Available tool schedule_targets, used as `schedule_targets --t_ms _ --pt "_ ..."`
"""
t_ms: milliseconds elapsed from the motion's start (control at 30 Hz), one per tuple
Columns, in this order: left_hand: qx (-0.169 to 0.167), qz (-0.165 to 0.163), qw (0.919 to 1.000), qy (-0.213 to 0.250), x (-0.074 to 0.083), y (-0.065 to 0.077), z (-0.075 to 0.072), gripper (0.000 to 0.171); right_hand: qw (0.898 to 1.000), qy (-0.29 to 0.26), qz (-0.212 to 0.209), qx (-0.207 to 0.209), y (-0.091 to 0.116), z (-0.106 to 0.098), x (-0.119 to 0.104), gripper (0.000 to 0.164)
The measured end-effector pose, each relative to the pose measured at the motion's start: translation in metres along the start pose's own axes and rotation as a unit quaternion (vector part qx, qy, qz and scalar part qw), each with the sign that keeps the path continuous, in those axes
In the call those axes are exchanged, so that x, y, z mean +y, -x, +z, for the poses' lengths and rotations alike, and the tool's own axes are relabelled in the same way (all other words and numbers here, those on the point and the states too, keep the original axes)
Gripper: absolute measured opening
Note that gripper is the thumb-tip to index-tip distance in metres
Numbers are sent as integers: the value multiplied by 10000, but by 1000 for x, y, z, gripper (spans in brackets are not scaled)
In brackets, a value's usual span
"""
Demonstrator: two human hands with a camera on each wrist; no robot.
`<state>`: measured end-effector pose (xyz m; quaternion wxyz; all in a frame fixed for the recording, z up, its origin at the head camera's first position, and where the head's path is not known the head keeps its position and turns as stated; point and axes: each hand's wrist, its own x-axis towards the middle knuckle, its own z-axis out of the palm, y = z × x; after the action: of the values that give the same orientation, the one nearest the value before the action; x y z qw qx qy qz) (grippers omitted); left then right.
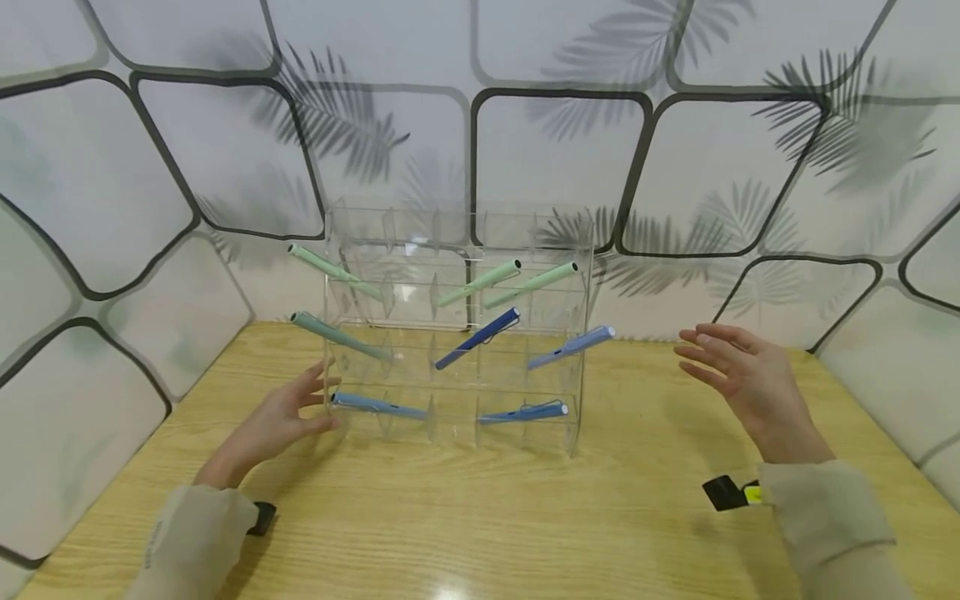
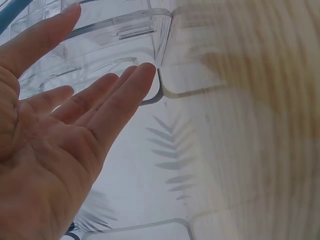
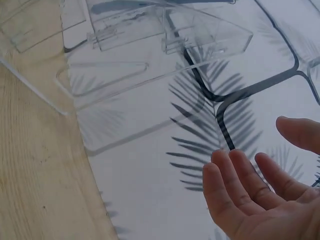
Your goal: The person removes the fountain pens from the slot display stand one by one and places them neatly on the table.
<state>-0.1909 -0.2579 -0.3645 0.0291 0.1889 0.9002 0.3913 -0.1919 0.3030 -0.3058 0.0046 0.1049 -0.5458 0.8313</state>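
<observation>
A clear acrylic display rack stands on the table with several pens lying slanted on its tiers. The upper tier bears pale green pens, one of them a pen jutting past the left side. On the middle tier are a teal pen, a dark blue pen and a periwinkle pen. Two blue pens, a left one and a right one, lie lowest. My left hand is at the rack's lower left edge, fingers extended. To the right, apart from the rack, my right hand hovers with relaxed fingers, holding nothing.
The wood-grain table extends beneath the rack and both arms. Behind and at both sides rise pale wall panels with dark outlines and leaf prints. A black strap end sticks out by the right cuff.
</observation>
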Motion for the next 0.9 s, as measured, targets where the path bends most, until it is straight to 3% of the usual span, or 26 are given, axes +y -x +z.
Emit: schedule_targets --t_ms 267,467,900 --pt "-110 344 9984 431 -3 -2 3 74 9998 -107 -54 -127 -7 22 -5 19" --pt "-219 337 9949 920 -2 -3 5 72 9989 -364 -174 -241 -13 40 -10 20" --pt "-265 277 9948 944 -5 0 5 74 9968 -680 -123 -407 -29 80 -19 18"
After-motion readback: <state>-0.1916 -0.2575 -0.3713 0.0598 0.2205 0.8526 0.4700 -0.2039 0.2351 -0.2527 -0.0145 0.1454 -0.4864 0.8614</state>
